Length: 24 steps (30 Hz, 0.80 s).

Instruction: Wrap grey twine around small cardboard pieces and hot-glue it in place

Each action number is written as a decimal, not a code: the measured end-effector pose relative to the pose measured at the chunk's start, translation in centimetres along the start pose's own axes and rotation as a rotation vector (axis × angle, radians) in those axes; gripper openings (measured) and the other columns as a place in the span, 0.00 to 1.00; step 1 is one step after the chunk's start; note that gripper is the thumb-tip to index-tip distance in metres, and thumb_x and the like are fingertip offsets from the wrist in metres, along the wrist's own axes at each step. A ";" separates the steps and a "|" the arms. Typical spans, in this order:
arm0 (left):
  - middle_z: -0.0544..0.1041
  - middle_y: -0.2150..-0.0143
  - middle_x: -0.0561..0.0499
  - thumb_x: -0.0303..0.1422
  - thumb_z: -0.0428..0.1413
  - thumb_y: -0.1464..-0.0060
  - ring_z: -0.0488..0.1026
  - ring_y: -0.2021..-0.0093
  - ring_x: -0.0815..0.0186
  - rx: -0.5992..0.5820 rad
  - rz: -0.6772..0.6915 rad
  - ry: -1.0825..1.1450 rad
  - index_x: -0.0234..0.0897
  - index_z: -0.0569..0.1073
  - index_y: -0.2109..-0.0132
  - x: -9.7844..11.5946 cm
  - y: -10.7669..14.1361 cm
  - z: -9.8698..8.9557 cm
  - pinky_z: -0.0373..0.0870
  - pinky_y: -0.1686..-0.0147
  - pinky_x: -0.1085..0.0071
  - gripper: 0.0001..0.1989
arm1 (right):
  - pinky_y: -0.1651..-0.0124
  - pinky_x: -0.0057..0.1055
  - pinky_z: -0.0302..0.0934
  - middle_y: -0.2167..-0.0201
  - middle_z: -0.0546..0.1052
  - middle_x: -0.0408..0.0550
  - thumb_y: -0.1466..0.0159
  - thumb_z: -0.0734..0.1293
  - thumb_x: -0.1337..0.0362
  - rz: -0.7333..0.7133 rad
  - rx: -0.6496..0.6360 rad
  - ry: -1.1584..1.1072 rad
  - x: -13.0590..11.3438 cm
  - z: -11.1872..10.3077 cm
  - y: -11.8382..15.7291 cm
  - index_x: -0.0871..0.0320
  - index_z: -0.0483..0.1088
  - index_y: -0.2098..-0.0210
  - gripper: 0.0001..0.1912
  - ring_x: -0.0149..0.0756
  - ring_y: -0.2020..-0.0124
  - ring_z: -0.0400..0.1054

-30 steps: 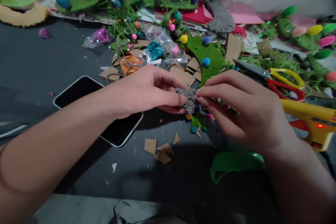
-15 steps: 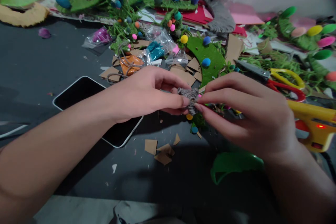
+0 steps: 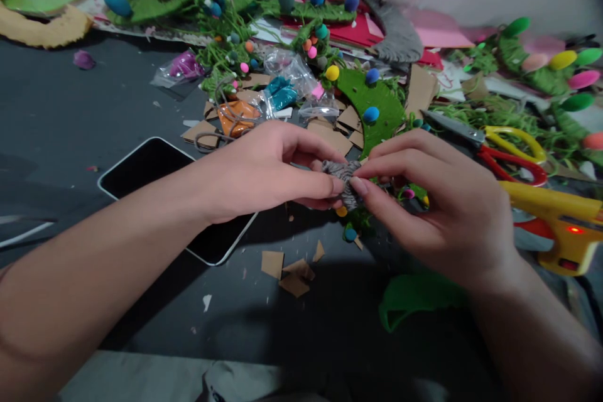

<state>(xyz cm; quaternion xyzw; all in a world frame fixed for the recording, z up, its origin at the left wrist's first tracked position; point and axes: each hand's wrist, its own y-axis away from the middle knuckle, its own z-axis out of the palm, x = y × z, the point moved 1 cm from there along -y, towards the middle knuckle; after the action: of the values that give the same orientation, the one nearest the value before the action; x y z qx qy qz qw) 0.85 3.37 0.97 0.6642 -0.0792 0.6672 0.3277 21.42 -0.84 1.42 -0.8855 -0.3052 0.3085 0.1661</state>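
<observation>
A small grey piece wrapped in yarn (image 3: 347, 179) is held above the dark table, between my two hands. My left hand (image 3: 277, 169) grips it from the left, thumb in front and fingers behind. From the right, my right hand (image 3: 438, 201) pinches its edge between thumb and fingertips. My fingers cover part of the piece. Just behind it lies a green yarn-covered curved shape (image 3: 372, 107) with blue balls on it. Under my left wrist rests a phone (image 3: 151, 166) with a dark screen.
Scissors (image 3: 494, 144) with yellow and red handles and a yellow glue gun (image 3: 560, 220), its red light lit, lie at the right. Cardboard scraps (image 3: 296, 276) and a green plastic piece (image 3: 414, 298) are in front. Green yarn decorations (image 3: 160, 3) line the back.
My right thumb and fingers have shifted on the grey piece, the thumb now lying more across its front. The piece has turned slightly. My left hand keeps its grip.
</observation>
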 end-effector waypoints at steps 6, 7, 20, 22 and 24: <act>0.85 0.69 0.56 0.28 0.66 0.49 0.85 0.62 0.62 -0.015 -0.017 0.006 0.37 0.84 0.57 -0.1 -0.2 -0.1 0.82 0.60 0.73 0.10 | 0.56 0.32 0.71 0.61 0.78 0.50 0.34 0.70 0.69 -0.003 0.021 -0.016 0.2 0.1 -0.1 0.57 0.76 0.59 0.04 0.35 0.60 0.75; 0.84 0.69 0.56 0.28 0.66 0.50 0.85 0.63 0.62 -0.021 -0.020 0.010 0.37 0.84 0.58 -0.1 -0.2 -0.1 0.82 0.60 0.74 0.10 | 0.56 0.32 0.71 0.60 0.78 0.50 0.34 0.70 0.70 -0.014 0.023 -0.010 0.2 0.0 -0.1 0.57 0.77 0.59 0.05 0.35 0.59 0.75; 0.83 0.71 0.56 0.25 0.65 0.49 0.84 0.66 0.67 -0.032 -0.043 0.051 0.36 0.83 0.61 0.0 -0.3 0.0 0.81 0.63 0.76 0.07 | 0.59 0.35 0.71 0.55 0.77 0.54 0.36 0.70 0.73 -0.188 -0.092 0.044 1.0 -1.9 -0.1 0.55 0.79 0.55 0.12 0.37 0.58 0.75; 0.83 0.70 0.56 0.24 0.65 0.49 0.84 0.66 0.67 -0.036 -0.037 0.057 0.37 0.83 0.61 0.0 -0.3 -0.1 0.81 0.63 0.77 0.08 | 0.57 0.36 0.72 0.54 0.77 0.54 0.36 0.72 0.70 -0.187 -0.087 0.048 1.1 -1.8 0.0 0.55 0.79 0.52 0.13 0.39 0.57 0.75; 0.83 0.70 0.55 0.24 0.66 0.49 0.83 0.67 0.67 -0.046 -0.037 0.060 0.37 0.83 0.60 -0.1 -0.3 -0.1 0.81 0.63 0.77 0.08 | 0.56 0.38 0.73 0.54 0.77 0.53 0.35 0.72 0.67 -0.188 -0.087 0.046 1.2 -1.6 0.1 0.54 0.78 0.50 0.14 0.40 0.56 0.75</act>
<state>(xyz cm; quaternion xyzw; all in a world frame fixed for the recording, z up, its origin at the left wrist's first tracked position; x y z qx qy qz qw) 0.91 3.61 0.75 0.6374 -0.0723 0.6788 0.3573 23.27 -0.27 2.08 -0.8662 -0.3962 0.2578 0.1624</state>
